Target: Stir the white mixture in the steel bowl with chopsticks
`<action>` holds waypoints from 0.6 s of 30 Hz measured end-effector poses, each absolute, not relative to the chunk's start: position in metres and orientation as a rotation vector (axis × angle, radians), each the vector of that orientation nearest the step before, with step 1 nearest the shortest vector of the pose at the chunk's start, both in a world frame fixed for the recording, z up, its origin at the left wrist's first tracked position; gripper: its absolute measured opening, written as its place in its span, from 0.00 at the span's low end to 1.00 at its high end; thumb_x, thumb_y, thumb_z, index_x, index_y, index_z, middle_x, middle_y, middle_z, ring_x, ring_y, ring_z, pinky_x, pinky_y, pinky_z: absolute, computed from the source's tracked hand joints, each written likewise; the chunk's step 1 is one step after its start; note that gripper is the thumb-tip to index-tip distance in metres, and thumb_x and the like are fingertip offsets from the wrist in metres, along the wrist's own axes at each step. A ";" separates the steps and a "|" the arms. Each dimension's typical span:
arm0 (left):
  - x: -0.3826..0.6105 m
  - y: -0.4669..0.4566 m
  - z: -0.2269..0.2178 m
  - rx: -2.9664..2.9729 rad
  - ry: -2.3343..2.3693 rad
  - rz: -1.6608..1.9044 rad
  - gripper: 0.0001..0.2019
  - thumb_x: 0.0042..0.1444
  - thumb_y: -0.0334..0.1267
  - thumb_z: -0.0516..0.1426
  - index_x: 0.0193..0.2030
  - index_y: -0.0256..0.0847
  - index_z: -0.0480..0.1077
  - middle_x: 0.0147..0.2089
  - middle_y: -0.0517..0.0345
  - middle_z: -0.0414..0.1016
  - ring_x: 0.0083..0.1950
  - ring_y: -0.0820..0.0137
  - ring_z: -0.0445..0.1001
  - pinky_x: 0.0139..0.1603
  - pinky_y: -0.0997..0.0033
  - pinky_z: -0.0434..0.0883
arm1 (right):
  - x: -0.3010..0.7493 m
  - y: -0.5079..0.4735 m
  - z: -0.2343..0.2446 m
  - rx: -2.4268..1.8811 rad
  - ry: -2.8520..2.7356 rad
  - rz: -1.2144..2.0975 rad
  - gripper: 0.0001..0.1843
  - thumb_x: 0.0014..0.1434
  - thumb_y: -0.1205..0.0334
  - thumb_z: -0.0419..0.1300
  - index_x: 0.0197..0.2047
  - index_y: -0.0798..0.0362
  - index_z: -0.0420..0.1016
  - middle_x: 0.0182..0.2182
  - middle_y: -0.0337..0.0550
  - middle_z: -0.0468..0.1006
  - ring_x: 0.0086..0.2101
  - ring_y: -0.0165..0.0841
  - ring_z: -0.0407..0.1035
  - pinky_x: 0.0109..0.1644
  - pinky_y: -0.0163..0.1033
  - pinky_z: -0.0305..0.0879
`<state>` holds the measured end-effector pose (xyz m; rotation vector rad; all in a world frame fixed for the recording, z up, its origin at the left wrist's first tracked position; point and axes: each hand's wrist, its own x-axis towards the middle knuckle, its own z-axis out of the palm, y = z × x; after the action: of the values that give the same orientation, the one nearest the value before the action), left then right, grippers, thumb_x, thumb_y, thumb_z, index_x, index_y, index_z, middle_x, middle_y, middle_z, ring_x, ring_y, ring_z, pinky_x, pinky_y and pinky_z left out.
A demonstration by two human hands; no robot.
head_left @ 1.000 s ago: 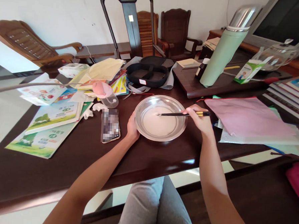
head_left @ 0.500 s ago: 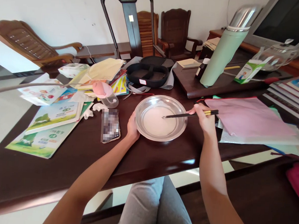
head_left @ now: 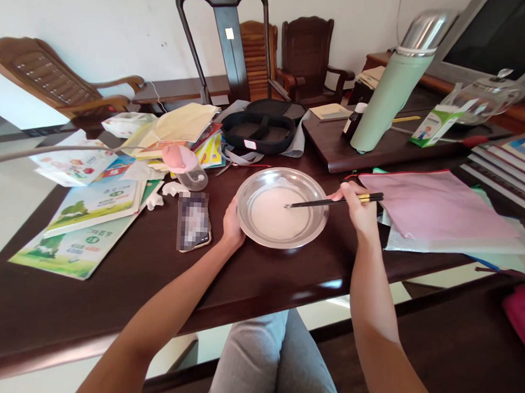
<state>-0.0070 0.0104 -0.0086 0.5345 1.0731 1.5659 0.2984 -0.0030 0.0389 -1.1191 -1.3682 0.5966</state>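
shiny round metal bowl

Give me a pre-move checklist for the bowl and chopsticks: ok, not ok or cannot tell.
1. Left hand at the left side of the metal bowl: ok. How firmly it grips: cannot tell.
2. Right hand holding the chopsticks: ok.
3. Chopstick tips inside the bowl, over the white contents: ok. Depth: cannot tell.
4. Contents inside the rim: ok, no spill visible around the bowl.
5. Phone apart from bowl and left hand: ok, a gap shows.
6. Chopsticks' rear end clear of the pink pouch: cannot tell, they overlap in this view.
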 end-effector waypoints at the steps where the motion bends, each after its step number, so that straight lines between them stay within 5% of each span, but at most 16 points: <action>1: -0.007 0.010 -0.008 0.530 1.077 1.564 0.16 0.59 0.56 0.74 0.39 0.46 0.85 0.47 0.54 0.93 0.62 0.50 0.89 0.69 0.54 0.82 | 0.299 -0.004 0.039 -1.105 -1.346 0.619 0.38 0.67 0.17 0.67 0.23 0.42 0.83 0.25 0.42 0.86 0.32 0.45 0.83 0.50 0.55 0.80; 9: -0.006 0.010 -0.007 0.468 1.085 1.568 0.13 0.59 0.52 0.74 0.38 0.45 0.85 0.46 0.53 0.93 0.63 0.49 0.89 0.69 0.54 0.82 | 0.287 -0.003 0.040 -1.066 -1.609 0.721 0.35 0.66 0.18 0.69 0.31 0.41 0.90 0.35 0.45 0.93 0.41 0.46 0.86 0.51 0.52 0.79; 15: -0.008 0.011 -0.008 0.479 1.053 1.567 0.16 0.57 0.54 0.76 0.38 0.44 0.85 0.46 0.54 0.94 0.60 0.50 0.90 0.67 0.55 0.83 | 0.299 -0.003 0.038 -1.069 -1.340 0.632 0.39 0.67 0.19 0.68 0.22 0.43 0.82 0.24 0.41 0.85 0.30 0.43 0.83 0.46 0.51 0.79; 18: -0.008 0.011 -0.009 0.489 1.061 1.572 0.15 0.58 0.54 0.76 0.37 0.45 0.85 0.45 0.54 0.93 0.60 0.50 0.90 0.67 0.55 0.83 | 0.295 -0.005 0.039 -1.027 -1.458 0.745 0.37 0.68 0.21 0.70 0.24 0.44 0.85 0.26 0.42 0.87 0.31 0.42 0.84 0.44 0.49 0.79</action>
<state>-0.0084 0.0111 -0.0090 0.4895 1.0609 1.5718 0.2955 -0.0047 0.0388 -1.0269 -1.4583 0.7449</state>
